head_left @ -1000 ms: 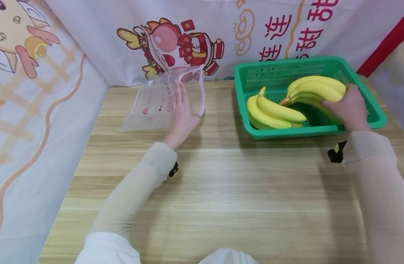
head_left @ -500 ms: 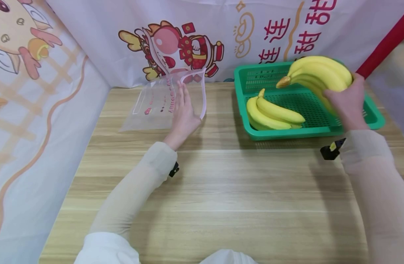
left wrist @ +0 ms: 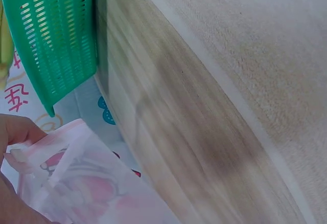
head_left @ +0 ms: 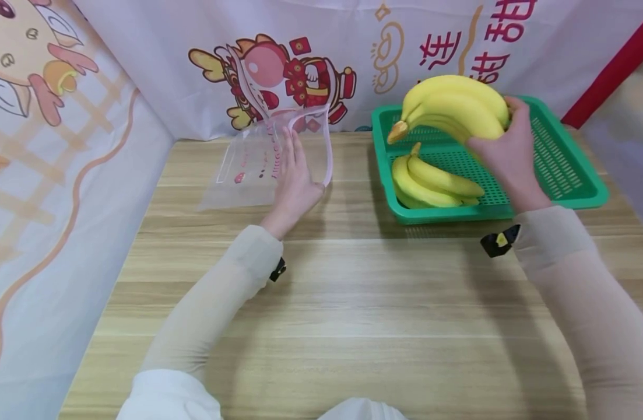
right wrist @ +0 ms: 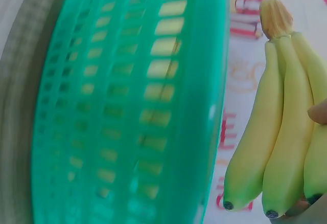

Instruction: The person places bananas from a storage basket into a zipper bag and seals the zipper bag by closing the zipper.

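In the head view, my left hand [head_left: 295, 186] holds a clear plastic bag [head_left: 248, 175] by its pink-edged mouth, which gapes toward the right. Two fingers point up along the rim, and the thumb is at its lower right. The left wrist view shows the pink rim beside my thumb and finger. My right hand [head_left: 510, 149] grips a bunch of bananas [head_left: 452, 105] from its right side, above the green basket [head_left: 489, 216]. Its brown stem end points left. In the right wrist view, the green-tipped bananas [right wrist: 286, 132] hang beside the basket wall. A second banana bunch [head_left: 436, 181] lies in the basket.
A wood-grain table [head_left: 352, 303] spreads under both arms. White printed cloth [head_left: 373, 35] hangs behind the bag and basket, and another printed cloth [head_left: 64, 186] stands along the left edge.
My right hand has lifted the banana bunch out of the basket's right half and carried it left, above the other bunch. My left hand and the bag have shifted slightly right.
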Demonstrator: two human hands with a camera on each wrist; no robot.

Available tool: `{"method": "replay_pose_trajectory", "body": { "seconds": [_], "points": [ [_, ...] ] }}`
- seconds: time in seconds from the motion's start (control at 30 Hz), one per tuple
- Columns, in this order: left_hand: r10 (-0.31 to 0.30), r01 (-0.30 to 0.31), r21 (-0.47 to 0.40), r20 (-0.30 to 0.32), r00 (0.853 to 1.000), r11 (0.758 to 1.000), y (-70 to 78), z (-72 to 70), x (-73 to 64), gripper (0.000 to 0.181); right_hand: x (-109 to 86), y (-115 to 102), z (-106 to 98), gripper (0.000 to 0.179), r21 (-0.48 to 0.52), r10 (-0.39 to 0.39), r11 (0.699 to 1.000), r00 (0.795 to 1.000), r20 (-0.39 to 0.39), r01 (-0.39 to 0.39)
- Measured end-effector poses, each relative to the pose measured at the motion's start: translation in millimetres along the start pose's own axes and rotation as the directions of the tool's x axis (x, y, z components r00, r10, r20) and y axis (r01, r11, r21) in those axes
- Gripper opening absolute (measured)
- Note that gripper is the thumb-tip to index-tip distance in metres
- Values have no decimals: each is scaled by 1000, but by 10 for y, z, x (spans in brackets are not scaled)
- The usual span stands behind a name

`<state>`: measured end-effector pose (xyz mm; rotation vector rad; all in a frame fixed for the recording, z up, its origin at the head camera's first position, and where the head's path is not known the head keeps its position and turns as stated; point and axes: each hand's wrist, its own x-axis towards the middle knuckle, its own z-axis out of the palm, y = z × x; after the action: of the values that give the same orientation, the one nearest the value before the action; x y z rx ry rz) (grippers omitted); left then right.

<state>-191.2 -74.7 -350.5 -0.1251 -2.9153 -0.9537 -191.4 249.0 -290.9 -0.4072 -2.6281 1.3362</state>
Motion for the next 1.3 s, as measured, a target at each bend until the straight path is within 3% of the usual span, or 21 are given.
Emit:
{"method": "replay_pose_trajectory", "body": {
  "seconds": [0.23,0.7,0.97,1.3],
  "points": [
    [-4,3,34,2,1000,999,59,-5,-2,114,-126,-211,232,84,76,-75,995,993,86,68],
    [24,-23,-43,6,1000,999,86,-19,6,118,-334,-438,611,89,130,-238,967,954,184,217],
    [43,-44,-92,-11,999,995,115,-8,17,116,-372,-507,820,88,89,-279,960,940,198,267],
    [39,-53,-194,-76,996,980,145,2,12,108,-391,-535,1052,83,-17,-379,920,899,220,392]
  ]
}}
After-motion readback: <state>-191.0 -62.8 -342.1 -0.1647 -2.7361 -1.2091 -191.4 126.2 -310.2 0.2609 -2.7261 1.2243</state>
